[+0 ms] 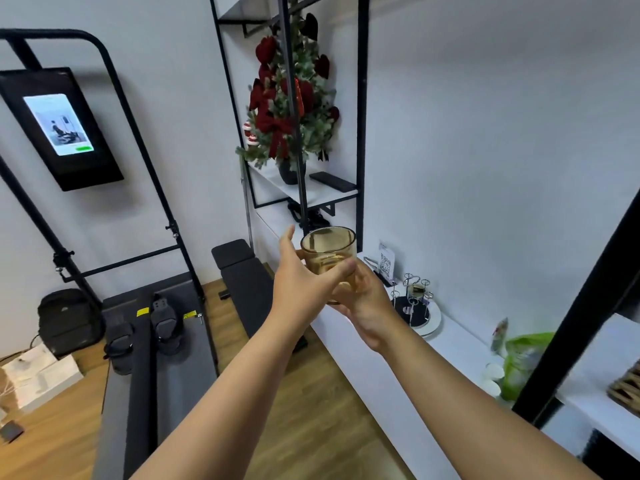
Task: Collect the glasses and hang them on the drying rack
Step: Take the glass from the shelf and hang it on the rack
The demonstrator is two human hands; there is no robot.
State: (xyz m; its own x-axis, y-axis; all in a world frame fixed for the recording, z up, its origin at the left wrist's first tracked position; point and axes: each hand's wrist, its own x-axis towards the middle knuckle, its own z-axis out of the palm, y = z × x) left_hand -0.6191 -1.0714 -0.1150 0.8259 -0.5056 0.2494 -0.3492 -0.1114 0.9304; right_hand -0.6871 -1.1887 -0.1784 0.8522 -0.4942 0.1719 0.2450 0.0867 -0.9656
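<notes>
An amber glass mug is held upright in the air in front of me, above the edge of the white counter. My left hand wraps its thumb across the mug's front, its other fingers stretched up beside the glass. My right hand cups the mug from below and behind, fingers curled round its base. The drying rack, a white round base with thin chrome pegs ending in loops, stands on the counter just right of my hands; nothing hangs on it.
A black metal shelf frame with a red-and-green decorated tree rises behind the mug. A QR-code stand sits by the rack, a green bag further right. Left: black weight bench, rowing machine, wall screen, backpack.
</notes>
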